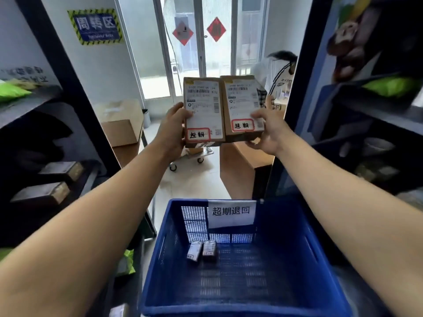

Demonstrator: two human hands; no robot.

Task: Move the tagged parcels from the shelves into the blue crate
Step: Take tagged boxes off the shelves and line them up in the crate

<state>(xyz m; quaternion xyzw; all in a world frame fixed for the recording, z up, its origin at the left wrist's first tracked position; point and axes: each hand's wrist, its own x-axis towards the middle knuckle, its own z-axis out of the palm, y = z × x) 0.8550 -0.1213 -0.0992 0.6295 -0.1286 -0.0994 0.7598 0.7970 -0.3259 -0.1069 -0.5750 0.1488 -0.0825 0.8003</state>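
I hold two brown cardboard parcels side by side at arm's length, well above the blue crate (297,259). My left hand (172,129) grips the left parcel (203,106) by its left edge. My right hand (266,131) grips the right parcel (242,99) at its lower right corner. Each parcel faces me with a white shipping label and a red-bordered handwritten tag at the bottom. The crate stands low in front of me with a white paper sign (231,213) on its far wall. Two small boxes (202,250) lie on its floor.
Dark shelves flank me: the left shelf (29,104) carries a green bag and dark boxes, the right shelf (377,110) carries bags and packets. Ahead stand a glass door, stacked cartons (121,124), a wheeled cart, a wooden counter (240,165) and another person (279,74).
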